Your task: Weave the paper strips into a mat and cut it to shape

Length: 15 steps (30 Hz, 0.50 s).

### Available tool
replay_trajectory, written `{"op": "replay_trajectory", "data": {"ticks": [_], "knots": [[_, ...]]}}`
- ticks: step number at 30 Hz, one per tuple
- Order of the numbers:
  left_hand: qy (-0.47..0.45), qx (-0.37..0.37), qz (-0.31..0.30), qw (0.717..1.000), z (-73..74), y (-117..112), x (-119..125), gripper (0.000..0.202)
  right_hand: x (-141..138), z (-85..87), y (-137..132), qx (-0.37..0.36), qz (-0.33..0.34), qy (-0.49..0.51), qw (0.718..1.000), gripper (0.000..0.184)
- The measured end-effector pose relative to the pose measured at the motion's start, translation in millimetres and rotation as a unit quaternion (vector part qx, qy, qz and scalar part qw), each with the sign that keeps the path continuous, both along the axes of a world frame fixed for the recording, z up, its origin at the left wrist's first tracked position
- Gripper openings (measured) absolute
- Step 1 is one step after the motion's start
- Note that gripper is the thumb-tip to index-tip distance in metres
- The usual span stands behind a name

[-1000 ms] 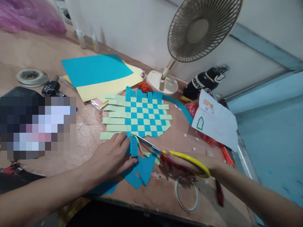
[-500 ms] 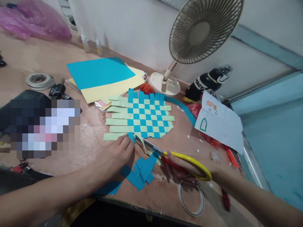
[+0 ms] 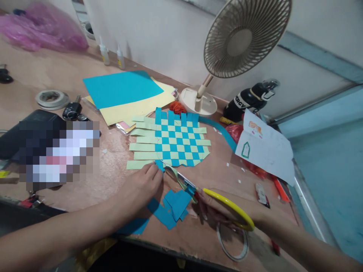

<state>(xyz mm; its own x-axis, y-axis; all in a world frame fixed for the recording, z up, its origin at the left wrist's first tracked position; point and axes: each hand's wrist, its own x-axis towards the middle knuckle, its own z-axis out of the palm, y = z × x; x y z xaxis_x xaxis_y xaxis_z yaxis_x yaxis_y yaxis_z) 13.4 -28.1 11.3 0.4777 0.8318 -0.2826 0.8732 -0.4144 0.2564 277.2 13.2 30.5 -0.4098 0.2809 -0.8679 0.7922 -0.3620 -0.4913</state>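
A woven paper mat (image 3: 178, 141) of blue and pale green strips lies on the table, loose strip ends sticking out at its left and top. My left hand (image 3: 149, 179) pinches a blue strip end at the mat's lower left corner. My right hand (image 3: 215, 206) is closed round the handles of scissors (image 3: 184, 179) with a yellow loop. Their blades reach the mat's lower edge beside my left fingers. A narrow pale green sliver curls along the blades. Blue paper scraps (image 3: 177, 206) lie below the blades.
Blue and cream sheets (image 3: 124, 90) lie behind the mat. A fan (image 3: 200, 100), a black bottle (image 3: 246, 100) and a drawing on white paper (image 3: 263, 145) stand or lie to the right. Tape rolls (image 3: 52, 99), keys (image 3: 72, 109) and a black case (image 3: 36, 124) are left.
The scissors' handles have tilted and shifted slightly, and the red handle is now mostly hidden. My left hand keeps its pinch on the blue strip. The whole view has shifted a little.
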Motion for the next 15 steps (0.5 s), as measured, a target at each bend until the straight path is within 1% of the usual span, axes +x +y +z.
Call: {"op": "replay_trajectory", "data": {"ticks": [2,6,11,15], "knots": [[0.009,0.001,0.000,1.000,-0.2,0,-1,0.044,0,0.0,-1,0.023,0.006,0.029,0.999,0.080],[0.024,-0.002,0.001,1.000,-0.9,1,-1,0.046,0,0.8,1,-0.021,-0.014,0.031,0.999,0.078],[0.015,0.007,0.000,1.000,0.3,1,-2,0.045,-5,2.1,2,-0.022,-0.026,0.044,0.998,0.076],[0.011,0.009,0.010,1.000,1.0,0,-3,0.044,-11,6.2,3,-0.022,-0.039,0.018,0.999,0.077]]}}
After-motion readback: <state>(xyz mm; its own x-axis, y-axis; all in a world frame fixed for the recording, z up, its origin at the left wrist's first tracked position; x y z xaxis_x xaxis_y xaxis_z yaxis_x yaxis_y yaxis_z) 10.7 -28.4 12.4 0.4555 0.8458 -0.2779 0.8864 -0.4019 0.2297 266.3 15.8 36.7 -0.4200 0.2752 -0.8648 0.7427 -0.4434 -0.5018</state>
